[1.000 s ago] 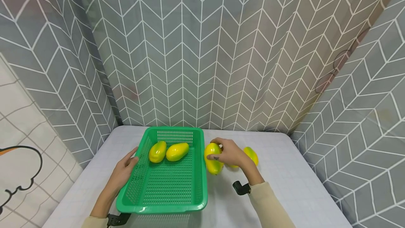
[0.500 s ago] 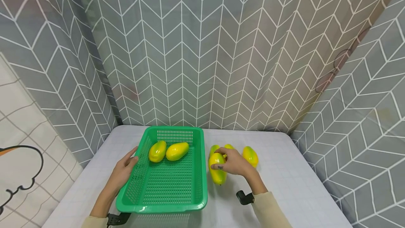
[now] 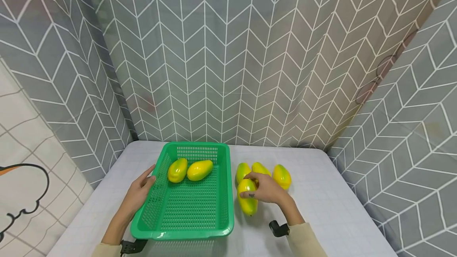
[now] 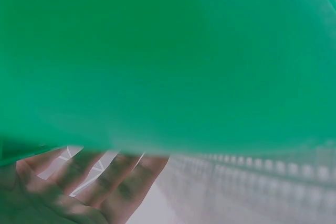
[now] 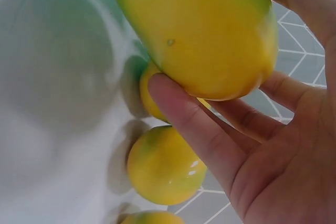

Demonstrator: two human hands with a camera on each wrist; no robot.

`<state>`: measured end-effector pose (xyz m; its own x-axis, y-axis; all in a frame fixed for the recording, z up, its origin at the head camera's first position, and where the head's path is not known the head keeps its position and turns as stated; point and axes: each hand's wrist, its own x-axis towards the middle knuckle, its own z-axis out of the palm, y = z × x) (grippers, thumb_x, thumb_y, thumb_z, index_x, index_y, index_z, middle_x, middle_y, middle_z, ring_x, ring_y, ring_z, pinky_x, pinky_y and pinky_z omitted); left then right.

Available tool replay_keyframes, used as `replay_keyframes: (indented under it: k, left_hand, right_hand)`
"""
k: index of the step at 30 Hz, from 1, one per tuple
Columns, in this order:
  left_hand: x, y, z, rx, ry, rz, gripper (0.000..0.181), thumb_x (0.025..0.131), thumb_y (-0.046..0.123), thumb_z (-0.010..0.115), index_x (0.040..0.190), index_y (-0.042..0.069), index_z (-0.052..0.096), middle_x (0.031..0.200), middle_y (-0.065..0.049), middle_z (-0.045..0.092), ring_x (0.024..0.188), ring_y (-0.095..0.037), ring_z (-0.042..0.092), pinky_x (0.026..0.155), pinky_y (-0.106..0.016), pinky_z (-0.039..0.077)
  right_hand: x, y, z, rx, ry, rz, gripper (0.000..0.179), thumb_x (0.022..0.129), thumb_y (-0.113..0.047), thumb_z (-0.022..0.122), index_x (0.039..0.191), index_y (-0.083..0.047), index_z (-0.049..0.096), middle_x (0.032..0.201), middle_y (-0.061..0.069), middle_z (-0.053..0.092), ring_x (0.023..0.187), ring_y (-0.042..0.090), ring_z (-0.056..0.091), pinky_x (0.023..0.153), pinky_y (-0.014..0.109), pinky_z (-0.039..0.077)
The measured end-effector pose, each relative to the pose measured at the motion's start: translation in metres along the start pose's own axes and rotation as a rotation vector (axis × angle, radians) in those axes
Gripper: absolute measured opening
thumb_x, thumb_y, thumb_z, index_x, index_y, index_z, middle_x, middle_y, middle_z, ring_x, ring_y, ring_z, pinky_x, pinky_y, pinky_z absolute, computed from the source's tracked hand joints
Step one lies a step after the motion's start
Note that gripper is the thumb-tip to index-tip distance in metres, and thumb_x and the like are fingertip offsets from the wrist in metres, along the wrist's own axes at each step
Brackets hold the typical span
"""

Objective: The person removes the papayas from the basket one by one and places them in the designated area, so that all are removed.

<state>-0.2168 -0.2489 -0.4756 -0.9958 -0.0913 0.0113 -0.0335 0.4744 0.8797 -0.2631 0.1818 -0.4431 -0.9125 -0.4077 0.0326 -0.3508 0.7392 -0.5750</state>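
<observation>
My right hand [image 3: 265, 188] holds a yellow-green mango [image 3: 248, 205] just right of the green plastic basket [image 3: 231, 209]. In the right wrist view, the thumb lies under the held mango [image 5: 194, 35] with fingers on its far side. My left hand [image 3: 138, 193] rests at the basket's left rim. In the left wrist view, that hand's fingers [image 4: 123, 187] are fairly straight below the green rim [image 4: 157, 66]; the thumb is hidden there. Two mangoes, one [image 3: 177, 171] on the left and another [image 3: 200, 170] beside it, lie in the far part of the basket.
Behind my right hand, three more mangoes lie on the white-covered table [image 3: 332, 209]: one near the basket [image 3: 242, 171], one in the middle [image 3: 260, 168] and one to the right [image 3: 282, 176]. A grey patterned curtain [image 3: 221, 58] stands at the table's back edge.
My right hand has drawn the mango nearer to me and slightly right, uncovering the mangoes behind it. My left hand, the basket and its two mangoes have stayed in place.
</observation>
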Motion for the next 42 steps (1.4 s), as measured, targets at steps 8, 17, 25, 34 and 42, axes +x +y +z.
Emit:
replay_keyframes:
  k: [8, 17, 25, 34, 42]
  left_hand:
    - [-0.001, 0.0, 0.0, 0.0, -0.002, -0.001, 0.06, 0.117, 0.035, 0.038, 0.17, 0.013, 0.023, 0.153, -0.031, 0.055, 0.123, -0.025, 0.065, 0.089, -0.027, 0.053]
    - [-0.001, 0.001, 0.0, -0.023, -0.006, -0.006, 0.061, 0.117, 0.036, 0.039, 0.171, 0.014, 0.021, 0.154, -0.032, 0.054, 0.118, -0.021, 0.066, 0.084, -0.024, 0.055]
    - [-0.001, -0.001, 0.0, -0.009, -0.003, 0.005, 0.06, 0.117, 0.036, 0.038, 0.171, 0.014, 0.022, 0.154, -0.031, 0.054, 0.122, -0.024, 0.066, 0.087, -0.025, 0.054]
    - [0.0, -0.001, 0.0, -0.013, -0.002, -0.002, 0.061, 0.117, 0.037, 0.038, 0.171, 0.014, 0.021, 0.154, -0.031, 0.054, 0.121, -0.024, 0.066, 0.086, -0.025, 0.054]
    - [0.0, -0.002, 0.0, -0.01, -0.003, 0.003, 0.061, 0.117, 0.037, 0.037, 0.171, 0.013, 0.021, 0.155, -0.03, 0.054, 0.121, -0.022, 0.066, 0.087, -0.026, 0.054]
  right_hand:
    - [-0.003, 0.006, 0.003, 0.013, -0.044, 0.004, 0.062, 0.083, -0.048, 0.088, 0.13, -0.011, 0.071, 0.12, 0.007, 0.073, 0.105, 0.021, 0.063, 0.093, 0.049, 0.056]
    - [-0.005, 0.011, 0.009, 0.033, -0.087, 0.007, 0.06, 0.084, -0.045, 0.087, 0.131, -0.01, 0.07, 0.125, 0.011, 0.073, 0.106, 0.024, 0.065, 0.092, 0.051, 0.058]
    - [-0.004, 0.014, 0.012, 0.027, -0.104, 0.012, 0.063, 0.085, -0.045, 0.086, 0.133, -0.008, 0.069, 0.124, 0.01, 0.073, 0.108, 0.024, 0.066, 0.096, 0.054, 0.058]
    - [-0.005, 0.015, 0.012, 0.026, -0.111, 0.009, 0.063, 0.086, -0.045, 0.086, 0.134, -0.008, 0.069, 0.122, 0.009, 0.073, 0.109, 0.024, 0.066, 0.096, 0.054, 0.058]
    - [-0.006, 0.016, 0.012, 0.01, -0.112, 0.028, 0.065, 0.086, -0.047, 0.085, 0.136, -0.009, 0.068, 0.125, 0.012, 0.072, 0.111, 0.026, 0.066, 0.097, 0.058, 0.057]
